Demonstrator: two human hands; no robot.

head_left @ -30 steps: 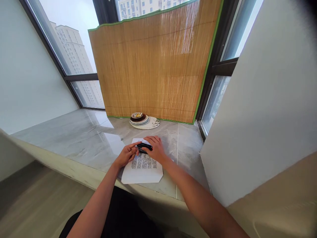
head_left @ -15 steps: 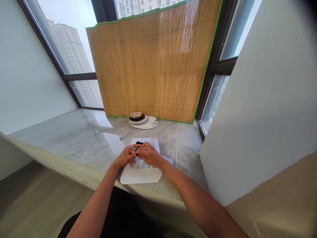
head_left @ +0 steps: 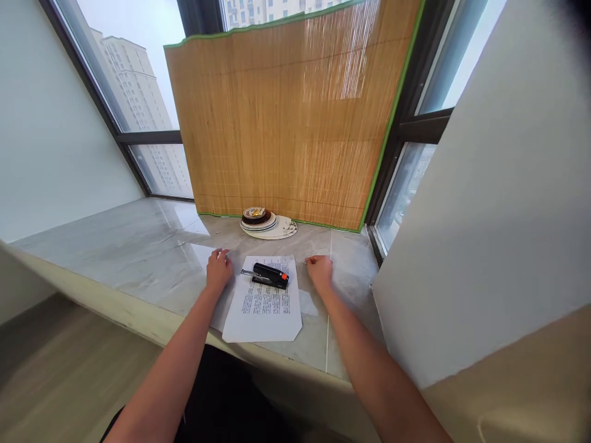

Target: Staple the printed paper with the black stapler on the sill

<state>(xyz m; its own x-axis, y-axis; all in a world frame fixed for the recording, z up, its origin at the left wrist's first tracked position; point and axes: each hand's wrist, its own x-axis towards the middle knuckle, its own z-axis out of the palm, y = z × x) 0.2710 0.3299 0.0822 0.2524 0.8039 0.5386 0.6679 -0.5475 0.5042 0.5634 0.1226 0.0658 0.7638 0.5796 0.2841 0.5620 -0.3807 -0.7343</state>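
Observation:
A black stapler [head_left: 270,276] with an orange-red end lies on printed white sheets of paper [head_left: 263,329]. Its silver metal part sticks out to the left, and neither hand touches it. Left of the paper, my left hand [head_left: 219,271] rests at the stone sill with its fingers bent together over a small grey thing too tiny to name. My right hand [head_left: 320,271] is on the sill to the right of the paper, fingers curled and thumb side toward the sheets. What lies between its fingertips is too small to make out.
A stack of plates [head_left: 263,226] with a dark round piece and a small decorated dish stands on an oval plate at the back. Behind it leans a bamboo blind [head_left: 286,123] with green edging. A white wall [head_left: 462,234] bounds the right side.
The stapler has been let go and now lies on the paper. My hands have moved apart, the left one to the left and the right one to the right.

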